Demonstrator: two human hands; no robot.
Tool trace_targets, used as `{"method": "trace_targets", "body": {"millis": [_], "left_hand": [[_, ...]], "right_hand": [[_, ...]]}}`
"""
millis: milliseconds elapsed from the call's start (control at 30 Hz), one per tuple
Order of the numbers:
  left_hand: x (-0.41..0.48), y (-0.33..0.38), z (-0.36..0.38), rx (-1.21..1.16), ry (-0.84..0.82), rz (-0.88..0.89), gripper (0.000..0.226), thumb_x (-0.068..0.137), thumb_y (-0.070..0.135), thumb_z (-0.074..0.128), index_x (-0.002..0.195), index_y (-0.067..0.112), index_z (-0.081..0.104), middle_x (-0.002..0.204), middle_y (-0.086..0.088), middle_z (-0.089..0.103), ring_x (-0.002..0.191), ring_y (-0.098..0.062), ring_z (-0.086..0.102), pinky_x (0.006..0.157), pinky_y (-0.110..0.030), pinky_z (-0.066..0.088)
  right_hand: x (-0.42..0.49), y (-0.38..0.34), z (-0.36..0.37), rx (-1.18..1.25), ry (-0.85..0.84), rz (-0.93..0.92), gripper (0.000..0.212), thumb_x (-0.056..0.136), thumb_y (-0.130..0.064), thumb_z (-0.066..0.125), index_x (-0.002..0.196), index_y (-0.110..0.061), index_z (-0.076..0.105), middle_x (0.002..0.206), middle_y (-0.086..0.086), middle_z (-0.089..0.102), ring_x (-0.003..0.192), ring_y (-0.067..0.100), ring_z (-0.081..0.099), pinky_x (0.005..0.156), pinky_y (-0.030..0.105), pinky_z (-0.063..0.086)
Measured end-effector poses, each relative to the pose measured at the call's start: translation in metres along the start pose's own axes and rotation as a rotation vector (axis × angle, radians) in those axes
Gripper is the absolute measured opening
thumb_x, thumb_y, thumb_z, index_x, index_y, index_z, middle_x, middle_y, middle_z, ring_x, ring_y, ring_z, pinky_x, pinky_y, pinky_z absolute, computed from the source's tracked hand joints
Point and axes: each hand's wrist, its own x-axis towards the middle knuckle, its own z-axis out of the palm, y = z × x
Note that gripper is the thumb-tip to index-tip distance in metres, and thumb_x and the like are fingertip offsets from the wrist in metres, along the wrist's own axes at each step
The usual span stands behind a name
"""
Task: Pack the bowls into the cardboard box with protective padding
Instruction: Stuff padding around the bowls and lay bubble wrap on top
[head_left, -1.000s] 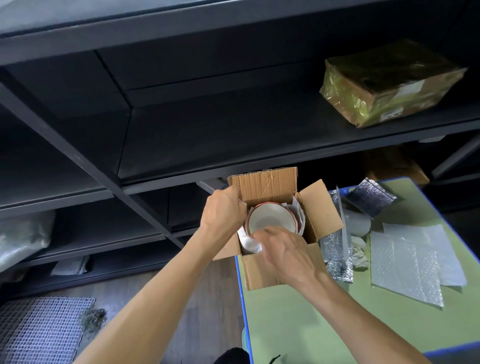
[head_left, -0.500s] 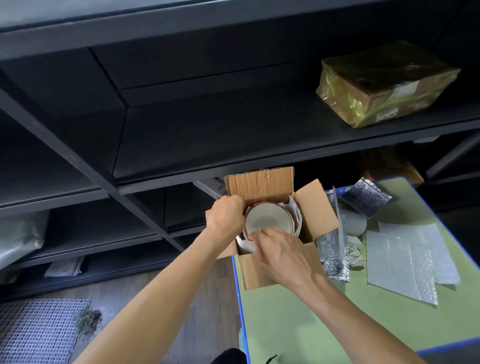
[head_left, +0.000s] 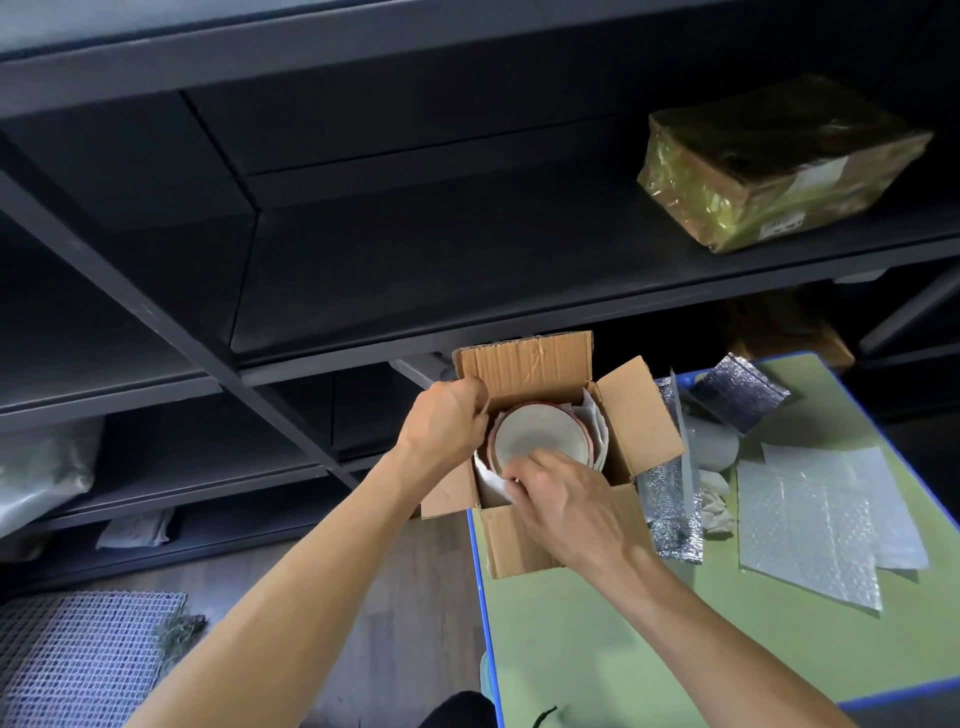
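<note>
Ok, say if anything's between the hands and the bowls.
Nothing visible. The bowls sit in the open box; the right hand pinches padding at their near rim, the left hand is at their left.

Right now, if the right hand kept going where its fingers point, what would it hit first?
Probably the bowl: the right hand points at its near rim inside the cardboard box. Depth is unclear, so the fingers may already touch it.

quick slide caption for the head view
Left hand grips the cardboard box while right hand pinches white padding beside the red-rimmed bowl inside.
</note>
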Motion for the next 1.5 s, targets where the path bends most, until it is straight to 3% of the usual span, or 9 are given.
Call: {"method": "trace_targets", "body": {"millis": [200, 433, 633, 800, 900, 1033, 1133, 1300, 1500], "left_hand": [[-0.006, 0.005, 0.01, 0.004, 0.0, -0.033, 0.026, 0.097, 0.04, 0.058, 0.093, 0.017, 0.07, 0.077, 0.003, 0.067, 0.066, -0.018, 0.059, 0.053, -0.026, 0.04], [-0.015, 0.004, 0.006, -0.075, 0.077, -0.033, 0.019, 0.095, 0.023, 0.059, 0.111, 0.02, 0.069, 0.095, 0.003, 0.073, 0.081, -0.018, 0.067, 0.064, -0.025, 0.047], [-0.019, 0.006, 0.013, -0.08, 0.028, -0.085, 0.03, 0.098, 0.048, 0.055, 0.1, 0.022, 0.071, 0.083, 0.006, 0.072, 0.071, -0.014, 0.063, 0.058, -0.024, 0.041], [-0.021, 0.009, 0.017, -0.095, 0.086, -0.142, 0.017, 0.095, 0.031, 0.058, 0.1, 0.024, 0.073, 0.091, 0.008, 0.073, 0.082, -0.014, 0.066, 0.064, -0.027, 0.05], [-0.025, 0.014, 0.011, -0.098, 0.161, -0.114, 0.019, 0.092, 0.023, 0.058, 0.103, 0.023, 0.073, 0.095, 0.007, 0.069, 0.085, -0.012, 0.063, 0.068, -0.024, 0.048], [-0.034, 0.043, 0.0, -0.139, 0.186, -0.059, 0.015, 0.091, 0.028, 0.056, 0.092, 0.028, 0.071, 0.086, 0.013, 0.067, 0.079, -0.009, 0.062, 0.068, -0.03, 0.05], [-0.052, 0.082, 0.005, -0.127, 0.244, 0.063, 0.016, 0.091, 0.027, 0.059, 0.077, 0.024, 0.067, 0.071, 0.011, 0.066, 0.068, -0.01, 0.056, 0.062, -0.025, 0.038], [-0.082, 0.138, 0.037, -0.284, 0.062, 0.119, 0.028, 0.097, 0.039, 0.051, 0.079, 0.019, 0.06, 0.069, 0.004, 0.062, 0.065, -0.017, 0.055, 0.061, -0.04, 0.045], [-0.076, 0.188, 0.072, -0.344, 0.003, 0.229, 0.018, 0.098, 0.024, 0.053, 0.083, 0.015, 0.057, 0.074, 0.003, 0.057, 0.068, -0.017, 0.05, 0.064, -0.041, 0.044]], "right_hand": [[0.002, -0.004, 0.008, -0.027, -0.037, 0.006, 0.011, 0.094, -0.021, 0.057, 0.085, -0.019, 0.064, 0.077, -0.001, 0.06, 0.075, 0.022, 0.059, 0.054, 0.034, 0.041], [-0.008, 0.005, 0.003, 0.059, -0.001, -0.041, 0.008, 0.091, -0.02, 0.062, 0.087, -0.019, 0.069, 0.079, -0.004, 0.062, 0.079, 0.02, 0.059, 0.059, 0.034, 0.044], [-0.004, 0.006, 0.001, 0.066, -0.012, 0.003, 0.014, 0.092, -0.022, 0.058, 0.08, -0.017, 0.064, 0.078, -0.001, 0.063, 0.08, 0.024, 0.059, 0.057, 0.035, 0.041], [-0.012, 0.015, -0.012, 0.075, -0.037, -0.062, 0.021, 0.096, -0.03, 0.053, 0.089, -0.019, 0.069, 0.084, -0.003, 0.062, 0.087, 0.021, 0.058, 0.063, 0.034, 0.043], [-0.024, 0.026, -0.023, 0.12, -0.074, -0.088, 0.026, 0.099, -0.031, 0.047, 0.099, -0.019, 0.07, 0.093, -0.005, 0.063, 0.094, 0.02, 0.056, 0.071, 0.036, 0.049], [-0.036, 0.039, -0.04, 0.164, -0.034, -0.096, 0.019, 0.097, -0.023, 0.054, 0.101, -0.017, 0.072, 0.093, -0.004, 0.065, 0.094, 0.02, 0.058, 0.073, 0.035, 0.05], [-0.048, 0.053, -0.053, 0.169, -0.041, -0.09, 0.016, 0.097, -0.023, 0.054, 0.098, -0.017, 0.069, 0.092, -0.005, 0.063, 0.094, 0.02, 0.058, 0.07, 0.036, 0.05], [-0.073, 0.091, -0.067, 0.126, -0.09, -0.051, 0.015, 0.098, -0.022, 0.05, 0.098, -0.015, 0.064, 0.091, -0.004, 0.06, 0.09, 0.021, 0.057, 0.067, 0.038, 0.048], [-0.113, 0.151, -0.075, 0.082, -0.13, 0.112, 0.018, 0.1, -0.03, 0.048, 0.098, -0.024, 0.065, 0.091, -0.01, 0.06, 0.09, 0.016, 0.057, 0.07, 0.033, 0.049]]}}
